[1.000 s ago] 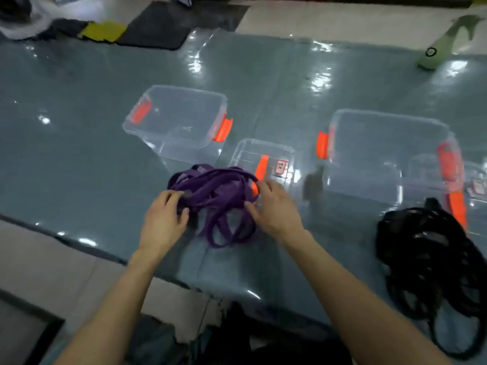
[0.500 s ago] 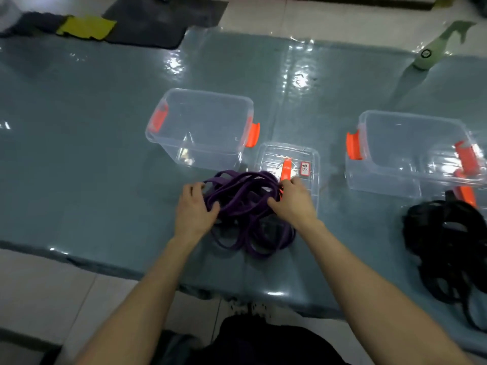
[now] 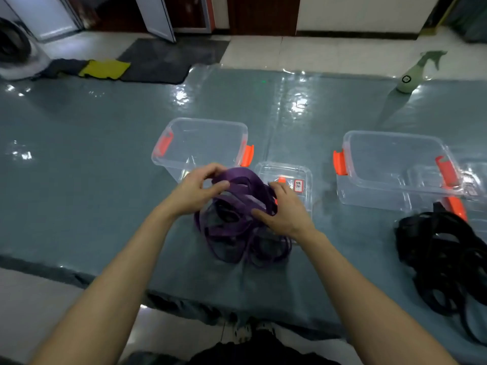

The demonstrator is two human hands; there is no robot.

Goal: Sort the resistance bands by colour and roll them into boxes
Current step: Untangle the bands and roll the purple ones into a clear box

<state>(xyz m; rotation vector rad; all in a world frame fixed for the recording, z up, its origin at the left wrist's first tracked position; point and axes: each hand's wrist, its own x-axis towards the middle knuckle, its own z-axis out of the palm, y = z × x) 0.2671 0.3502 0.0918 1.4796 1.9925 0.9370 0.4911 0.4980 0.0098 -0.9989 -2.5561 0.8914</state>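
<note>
Purple bands (image 3: 232,230): soft, light, floppy, likely grippy; loops snag. Left hand (image 3: 196,189) pinches bundle top, right hand (image 3: 283,212) curls fingers into side loops. Best hold: gathered middle.

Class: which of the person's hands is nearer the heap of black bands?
Right. The right hand holds the purple bands on the side facing the black bands; the left hand holds their far side.

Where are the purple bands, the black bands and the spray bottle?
purple bands (image 3: 242,200): head view, strap at the bundle's middle.
black bands (image 3: 434,241): head view, dense part of the pile.
spray bottle (image 3: 405,84): head view, pale body.
</note>
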